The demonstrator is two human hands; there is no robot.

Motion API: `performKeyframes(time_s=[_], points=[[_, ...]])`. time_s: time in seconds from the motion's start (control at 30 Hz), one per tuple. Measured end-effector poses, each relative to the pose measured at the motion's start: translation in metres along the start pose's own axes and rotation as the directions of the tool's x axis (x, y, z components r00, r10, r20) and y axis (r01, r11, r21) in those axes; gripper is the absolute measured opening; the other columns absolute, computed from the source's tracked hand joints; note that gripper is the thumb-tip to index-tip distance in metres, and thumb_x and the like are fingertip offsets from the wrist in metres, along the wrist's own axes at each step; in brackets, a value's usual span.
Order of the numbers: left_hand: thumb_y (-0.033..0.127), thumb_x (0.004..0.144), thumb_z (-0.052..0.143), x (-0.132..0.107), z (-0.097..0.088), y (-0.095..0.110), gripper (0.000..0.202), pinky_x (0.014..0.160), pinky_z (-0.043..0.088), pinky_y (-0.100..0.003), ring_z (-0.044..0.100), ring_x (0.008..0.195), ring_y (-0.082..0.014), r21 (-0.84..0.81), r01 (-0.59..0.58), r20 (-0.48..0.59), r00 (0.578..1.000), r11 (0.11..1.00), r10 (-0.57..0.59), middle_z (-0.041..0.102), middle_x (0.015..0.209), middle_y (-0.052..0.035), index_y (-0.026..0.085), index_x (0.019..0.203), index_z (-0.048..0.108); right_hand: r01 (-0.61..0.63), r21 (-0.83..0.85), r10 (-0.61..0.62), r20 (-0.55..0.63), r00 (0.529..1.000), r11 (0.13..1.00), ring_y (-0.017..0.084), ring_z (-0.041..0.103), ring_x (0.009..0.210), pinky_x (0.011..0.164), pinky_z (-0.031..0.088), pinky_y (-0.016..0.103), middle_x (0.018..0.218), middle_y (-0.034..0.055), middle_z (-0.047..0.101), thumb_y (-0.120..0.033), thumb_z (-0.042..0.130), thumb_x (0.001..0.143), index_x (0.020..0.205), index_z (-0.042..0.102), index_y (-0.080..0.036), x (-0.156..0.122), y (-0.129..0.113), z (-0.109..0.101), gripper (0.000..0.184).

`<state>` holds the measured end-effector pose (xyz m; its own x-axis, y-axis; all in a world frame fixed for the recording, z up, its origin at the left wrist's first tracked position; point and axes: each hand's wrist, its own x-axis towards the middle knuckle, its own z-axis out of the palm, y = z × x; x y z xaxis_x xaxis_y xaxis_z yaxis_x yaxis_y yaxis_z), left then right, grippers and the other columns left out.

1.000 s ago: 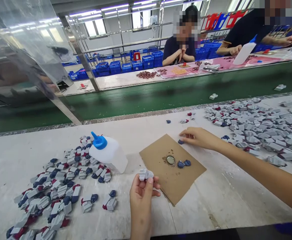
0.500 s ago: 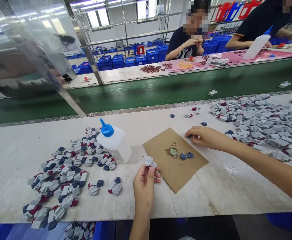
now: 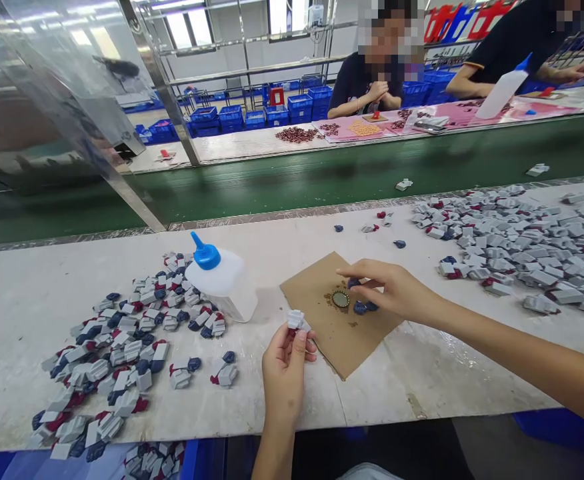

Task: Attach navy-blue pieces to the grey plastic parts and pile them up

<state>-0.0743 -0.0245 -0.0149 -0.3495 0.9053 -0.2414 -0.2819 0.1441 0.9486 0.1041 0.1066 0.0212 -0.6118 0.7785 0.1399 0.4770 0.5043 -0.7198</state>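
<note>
My left hand (image 3: 286, 367) is closed round a small light-grey plastic piece (image 3: 295, 319) with a bit of dark red under it, at the near left edge of a brown cardboard sheet (image 3: 345, 357). Over the sheet's right part, my right hand (image 3: 397, 288) pinches a small dark-blue piece (image 3: 353, 283) between thumb and fingers. Just below those fingers, more dark-blue pieces (image 3: 361, 307) lie on the cardboard, partly covered by the hand. A round metal cap (image 3: 341, 299) with a crimped rim sits mid-sheet, with brownish stains around it.
A white bottle (image 3: 229, 283) with a blue nozzle stands left of the cardboard. Left of it spreads a pile of grey, red and blue pieces (image 3: 122, 353); a larger grey pile (image 3: 527, 247) lies right. Beyond runs a green belt (image 3: 282, 183), with co-workers (image 3: 367, 87) behind it.
My right hand has moved left from the cardboard's right edge to over the sheet, bringing the dark-blue piece. My left hand keeps its hold on the grey piece. The view has shifted slightly.
</note>
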Motion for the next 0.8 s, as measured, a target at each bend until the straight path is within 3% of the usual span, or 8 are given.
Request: performKeyframes(time_s=[0.13,0.23,0.33,0.5,0.63,0.73,0.8], points=[[0.035,0.075,0.058,0.0,0.0,-0.001,0.026,0.055,0.048,-0.022,0.057,0.06,-0.0111,-0.01,0.003,-0.001,1.0,1.0,-0.003,0.067,0.075,-0.0044,0.014,0.09,0.063,-0.005,-0.015,0.004,-0.028,1.0,1.0,0.017,0.063,0.079,0.069,0.056,0.032,0.092,0.0056,0.062,-0.029,0.051,0.077,0.103,0.059,-0.022,-0.001,-0.002,0.006,0.028],[0.036,0.075,0.059,0.001,0.0,-0.001,0.028,0.055,0.048,-0.021,0.057,0.06,-0.0109,-0.023,0.016,-0.003,1.0,1.0,-0.016,0.067,0.075,-0.0047,0.014,0.092,0.063,0.052,-0.147,-0.05,0.018,0.999,0.988,0.018,0.063,0.073,0.063,0.053,0.032,0.088,0.0057,0.065,-0.027,0.048,0.08,0.098,0.061,-0.021,-0.001,-0.003,0.01,0.023],[0.035,0.075,0.059,0.001,-0.001,-0.001,0.027,0.055,0.048,-0.021,0.058,0.06,-0.0106,-0.03,0.024,-0.004,1.0,0.999,-0.024,0.067,0.076,-0.0051,0.014,0.091,0.062,0.155,-0.263,-0.144,0.063,0.988,0.952,0.018,0.062,0.076,0.064,0.05,0.031,0.088,0.0057,0.066,-0.023,0.043,0.084,0.097,0.061,-0.021,-0.001,0.0,0.015,0.022],[0.031,0.07,0.064,-0.005,0.005,0.005,0.02,0.055,0.049,-0.022,0.059,0.058,-0.0113,-0.109,0.056,-0.016,0.998,0.992,-0.058,0.069,0.074,-0.0055,0.014,0.082,0.063,0.176,-0.326,-0.179,0.02,0.984,0.929,0.02,0.06,0.085,0.072,0.049,0.035,0.089,0.0035,0.068,-0.021,0.046,0.083,0.095,0.062,-0.025,-0.003,0.01,0.026,0.021],[0.027,0.067,0.066,-0.016,0.018,0.012,0.017,0.053,0.049,-0.022,0.063,0.06,-0.0135,-0.211,0.096,-0.002,0.995,0.973,-0.098,0.07,0.078,-0.0078,0.014,0.079,0.063,0.169,-0.229,-0.179,-0.023,0.984,0.959,0.019,0.061,0.079,0.07,0.05,0.035,0.086,0.0042,0.067,-0.025,0.048,0.082,0.092,0.064,-0.024,-0.004,0.006,0.025,0.019],[0.025,0.065,0.068,-0.021,0.026,0.017,0.017,0.055,0.049,-0.022,0.064,0.059,-0.013,-0.251,0.124,0.019,0.992,0.96,-0.123,0.071,0.077,-0.0078,0.014,0.075,0.061,-0.008,-0.027,0.003,-0.151,0.989,1.0,0.019,0.063,0.076,0.066,0.052,0.033,0.086,0.004,0.068,-0.031,0.056,0.078,0.087,0.065,-0.023,-0.008,-0.016,0.017,0.015],[0.025,0.064,0.069,-0.023,0.029,0.019,0.017,0.055,0.049,-0.021,0.064,0.058,-0.0121,-0.276,0.134,0.012,0.991,0.952,-0.136,0.071,0.075,-0.0072,0.014,0.072,0.059,-0.12,0.153,0.148,-0.184,0.972,0.981,0.019,0.064,0.074,0.064,0.053,0.031,0.088,0.0038,0.068,-0.035,0.061,0.074,0.085,0.066,-0.023,-0.012,-0.035,0.012,0.017]])
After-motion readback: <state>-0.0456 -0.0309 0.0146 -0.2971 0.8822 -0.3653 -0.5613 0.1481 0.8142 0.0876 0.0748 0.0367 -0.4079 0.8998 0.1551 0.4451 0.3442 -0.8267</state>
